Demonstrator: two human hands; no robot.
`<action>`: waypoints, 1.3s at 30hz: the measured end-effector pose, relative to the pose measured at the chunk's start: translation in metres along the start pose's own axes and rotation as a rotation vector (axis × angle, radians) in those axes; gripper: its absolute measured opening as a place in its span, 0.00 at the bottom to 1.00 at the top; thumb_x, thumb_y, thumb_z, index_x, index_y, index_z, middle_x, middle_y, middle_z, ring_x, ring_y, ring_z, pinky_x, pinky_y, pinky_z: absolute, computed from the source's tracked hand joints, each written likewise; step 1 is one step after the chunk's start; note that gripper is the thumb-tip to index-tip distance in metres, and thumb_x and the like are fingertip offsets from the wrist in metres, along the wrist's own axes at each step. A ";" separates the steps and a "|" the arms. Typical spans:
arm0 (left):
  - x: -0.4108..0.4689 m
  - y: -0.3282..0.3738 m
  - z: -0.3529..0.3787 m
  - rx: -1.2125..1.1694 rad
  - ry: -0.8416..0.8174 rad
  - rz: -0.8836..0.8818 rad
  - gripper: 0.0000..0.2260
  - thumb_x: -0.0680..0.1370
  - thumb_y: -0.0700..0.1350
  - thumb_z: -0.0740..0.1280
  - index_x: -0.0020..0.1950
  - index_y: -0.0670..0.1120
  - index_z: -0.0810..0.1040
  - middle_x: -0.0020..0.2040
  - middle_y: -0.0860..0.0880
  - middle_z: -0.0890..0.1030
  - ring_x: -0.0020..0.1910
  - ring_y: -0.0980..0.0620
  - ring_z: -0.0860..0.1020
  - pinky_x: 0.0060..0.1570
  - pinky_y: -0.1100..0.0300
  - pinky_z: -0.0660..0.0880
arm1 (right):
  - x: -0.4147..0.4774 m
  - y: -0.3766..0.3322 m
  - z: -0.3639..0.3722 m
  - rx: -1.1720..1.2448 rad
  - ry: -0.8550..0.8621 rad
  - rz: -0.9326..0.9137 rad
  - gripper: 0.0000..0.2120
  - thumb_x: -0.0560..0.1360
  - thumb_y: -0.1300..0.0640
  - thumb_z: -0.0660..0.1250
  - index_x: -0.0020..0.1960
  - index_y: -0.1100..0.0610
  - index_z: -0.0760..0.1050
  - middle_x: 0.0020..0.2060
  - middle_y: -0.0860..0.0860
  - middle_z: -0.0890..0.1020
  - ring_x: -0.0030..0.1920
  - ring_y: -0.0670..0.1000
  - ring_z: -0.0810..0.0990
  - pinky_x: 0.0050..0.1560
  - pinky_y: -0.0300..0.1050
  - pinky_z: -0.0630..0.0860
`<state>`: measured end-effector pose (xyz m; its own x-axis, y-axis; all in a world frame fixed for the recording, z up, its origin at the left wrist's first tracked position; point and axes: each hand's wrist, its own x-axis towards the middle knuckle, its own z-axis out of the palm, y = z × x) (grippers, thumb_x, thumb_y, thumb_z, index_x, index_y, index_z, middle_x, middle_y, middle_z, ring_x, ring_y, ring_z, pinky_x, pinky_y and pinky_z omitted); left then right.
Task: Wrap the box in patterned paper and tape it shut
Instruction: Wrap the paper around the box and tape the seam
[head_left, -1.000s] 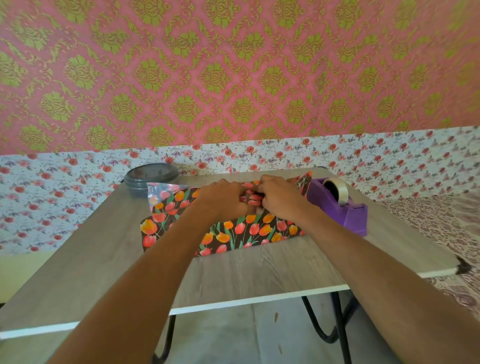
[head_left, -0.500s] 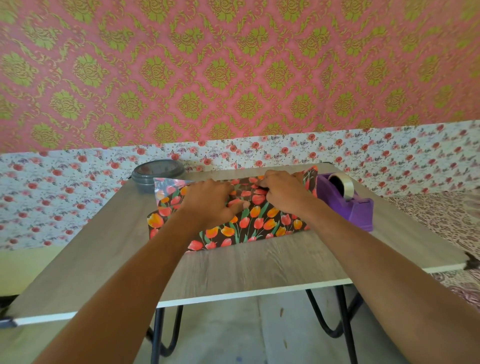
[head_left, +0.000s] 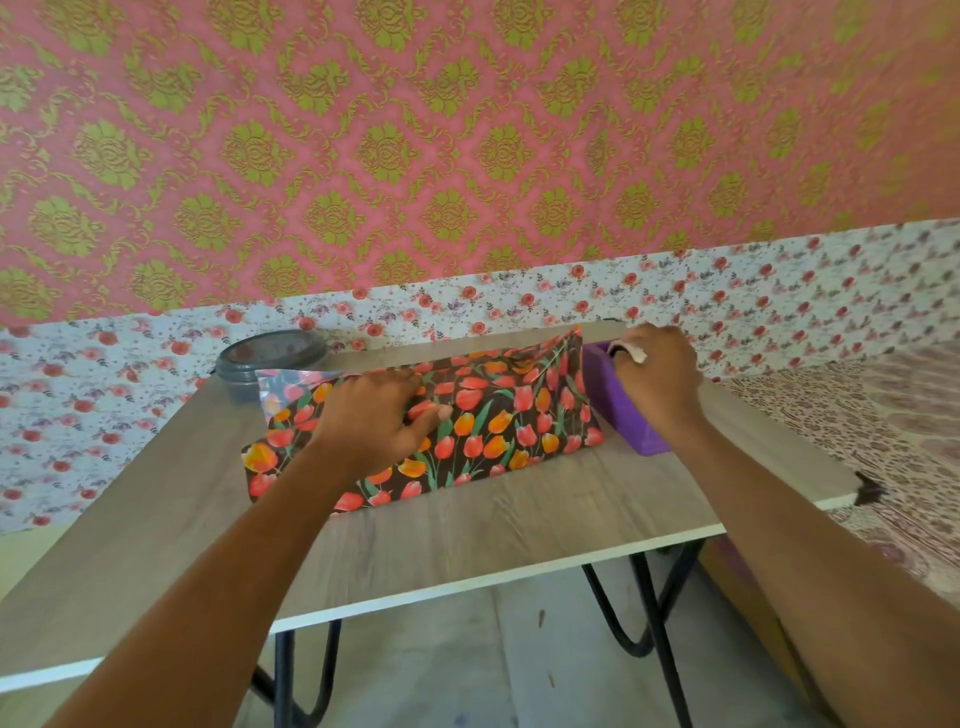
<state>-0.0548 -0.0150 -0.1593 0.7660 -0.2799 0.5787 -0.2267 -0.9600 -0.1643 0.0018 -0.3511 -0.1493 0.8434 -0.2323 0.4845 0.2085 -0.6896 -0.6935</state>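
The box is covered by dark paper printed with red and orange tulips (head_left: 498, 415), lying on the wooden table (head_left: 467, 525). My left hand (head_left: 374, 415) presses down on the paper on top of the box, thumb stretched to the right. My right hand (head_left: 657, 384) is over the purple tape dispenser (head_left: 623, 410) just right of the box, its fingers pinching the whitish end of the tape (head_left: 631, 353). The tape roll is hidden behind that hand. At the left end the paper stands loose, its shiny underside showing.
A grey round lidded container (head_left: 270, 358) stands at the table's back left, touching the loose paper end. The table has black hairpin legs (head_left: 644, 618). A patterned fabric surface (head_left: 857, 431) lies to the right. Floral wallpaper is close behind the table.
My right hand left the top of the box and went right to the tape dispenser, taking the tape end. My left hand stayed on the paper, holding it down alone.
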 end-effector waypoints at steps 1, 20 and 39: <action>0.001 0.001 0.000 -0.001 -0.001 0.002 0.34 0.77 0.74 0.44 0.51 0.51 0.80 0.42 0.54 0.81 0.38 0.52 0.78 0.36 0.56 0.78 | 0.002 0.011 -0.004 -0.056 -0.008 0.116 0.15 0.75 0.51 0.70 0.61 0.53 0.79 0.60 0.57 0.76 0.63 0.62 0.76 0.64 0.62 0.73; 0.009 0.001 -0.009 0.002 -0.055 0.003 0.40 0.73 0.77 0.44 0.63 0.53 0.82 0.45 0.53 0.85 0.41 0.50 0.80 0.39 0.57 0.79 | 0.025 0.067 -0.015 0.351 -0.292 0.469 0.16 0.72 0.50 0.78 0.47 0.63 0.81 0.52 0.61 0.83 0.51 0.61 0.83 0.56 0.55 0.79; 0.008 0.004 -0.010 0.054 -0.088 -0.020 0.40 0.73 0.77 0.42 0.58 0.52 0.81 0.42 0.52 0.84 0.36 0.52 0.78 0.36 0.59 0.76 | 0.026 0.051 -0.030 0.402 -0.028 0.533 0.15 0.74 0.55 0.75 0.51 0.66 0.77 0.42 0.58 0.79 0.39 0.55 0.77 0.38 0.47 0.74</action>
<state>-0.0551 -0.0211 -0.1474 0.8203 -0.2579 0.5105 -0.1800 -0.9636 -0.1975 0.0194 -0.4125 -0.1562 0.8937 -0.4486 0.0106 -0.0763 -0.1752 -0.9816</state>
